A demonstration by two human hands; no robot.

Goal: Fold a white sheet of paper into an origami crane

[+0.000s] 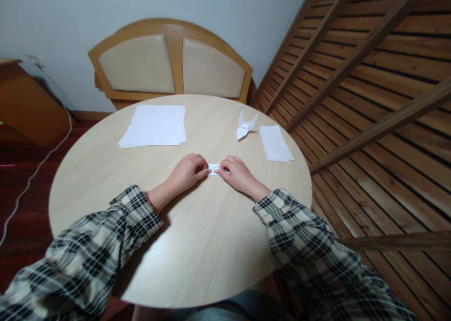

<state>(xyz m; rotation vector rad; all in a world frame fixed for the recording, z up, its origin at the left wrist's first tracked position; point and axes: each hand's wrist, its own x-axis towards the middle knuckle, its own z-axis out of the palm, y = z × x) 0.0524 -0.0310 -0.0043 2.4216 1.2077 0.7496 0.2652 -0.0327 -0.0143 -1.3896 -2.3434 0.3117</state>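
Observation:
A small folded piece of white paper (213, 167) lies near the middle of the round table (211, 246), between my hands. My left hand (190, 170) pinches its left end, thumb and fingers together. On the opposite end, my right hand (237, 172) is closed in a similar pinch. The fingers cover both ends of the paper, so only its middle strip shows. Beyond my right hand stands a folded white paper crane (245, 125) with two upright points.
A stack of white paper sheets (155, 126) lies at the table's far left. Narrower white sheets (275, 143) rest near the right edge. Behind the table stands a padded wooden headboard (175, 53). A slatted wooden partition (369, 100) rises on the right. A white cable (38, 166) trails along the left.

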